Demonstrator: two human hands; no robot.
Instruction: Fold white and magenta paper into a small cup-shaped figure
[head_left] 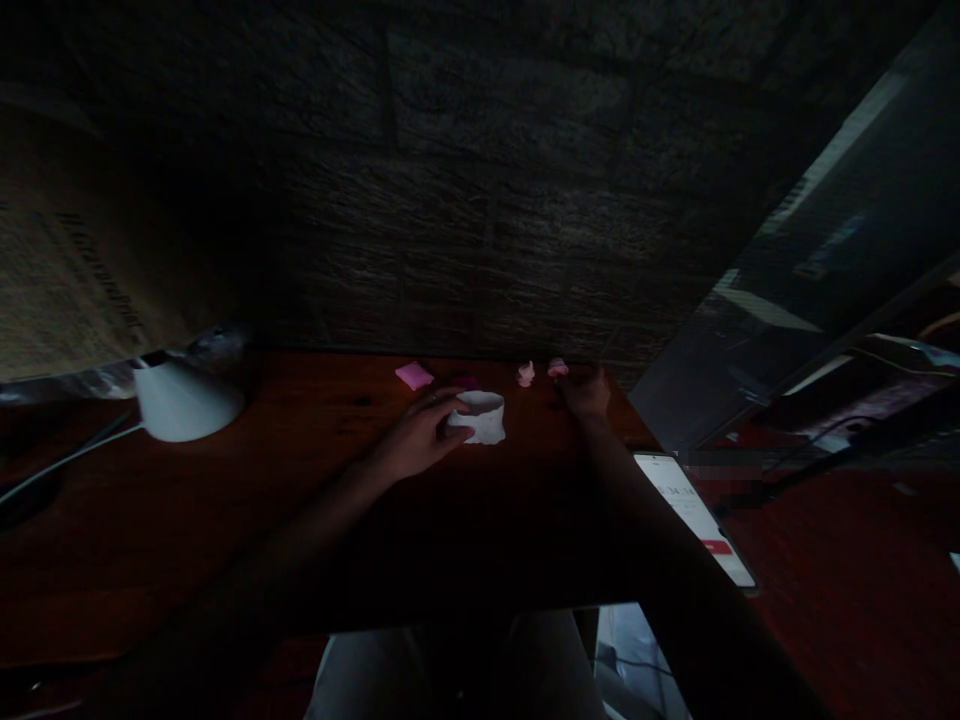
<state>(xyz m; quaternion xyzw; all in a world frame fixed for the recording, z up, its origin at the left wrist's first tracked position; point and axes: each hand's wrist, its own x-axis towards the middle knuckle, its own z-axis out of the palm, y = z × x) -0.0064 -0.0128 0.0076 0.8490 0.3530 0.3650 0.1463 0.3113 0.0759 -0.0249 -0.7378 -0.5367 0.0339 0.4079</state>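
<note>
At the far left we saw a printed brown package [90, 270] and, beneath it, a white cone-shaped thing [184, 405] with a pale cable [75, 465] at its side. Further along the wooden table [300, 400], near the wall [450, 230], we made out a pink square piece [414, 376] lying flat, a little beyond the left hand [416, 438]. That hand was curled, thumb and fingers pinching the left side of a white open-topped container [487, 425], which stood on the table in front of us, mouth upward. Just behind it we noticed a dark magenta thing [466, 383], too dim and too much hidden to name. To the right, apart from the container, stood a small pale-pink piece [526, 374], and next to it a second pink piece [557, 369] at the fingertips of the right hand [586, 398]; we could not tell whether those fingers gripped it or only touched it. Beyond the forearm we saw a lit phone [697, 520] at the table's right edge. We judged the step in hand to be steadying the container while handling that second piece; the next move, in our view, called for a light right-hand pinch, with the first piece left undisturbed and the left hand not squeezing the container's thin-looking wall.
</note>
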